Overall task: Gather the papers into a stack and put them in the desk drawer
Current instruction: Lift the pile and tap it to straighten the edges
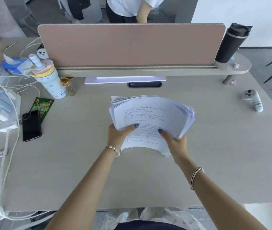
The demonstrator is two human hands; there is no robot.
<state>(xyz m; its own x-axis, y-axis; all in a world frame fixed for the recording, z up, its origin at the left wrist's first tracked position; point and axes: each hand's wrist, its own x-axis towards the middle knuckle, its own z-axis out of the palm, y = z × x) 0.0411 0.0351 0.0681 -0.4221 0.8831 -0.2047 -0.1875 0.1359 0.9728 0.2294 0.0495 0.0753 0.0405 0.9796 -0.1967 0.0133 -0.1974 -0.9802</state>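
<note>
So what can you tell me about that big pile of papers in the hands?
The stack of papers is thick, white, thin-sheeted and printed with lines of small dark text on top. Its edges are uneven, fanning out at the far right and left. It is held over the middle of the desk, bowed upward. The left hand and right hand grip its near end, thumbs pressed on the top sheet.

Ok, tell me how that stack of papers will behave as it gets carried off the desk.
Probably floppy: the stack of papers already bows between the left hand and right hand. The sheets look apt to slide apart, since their far edges are fanned and uneven. It seems thick enough to need both hands.
</note>
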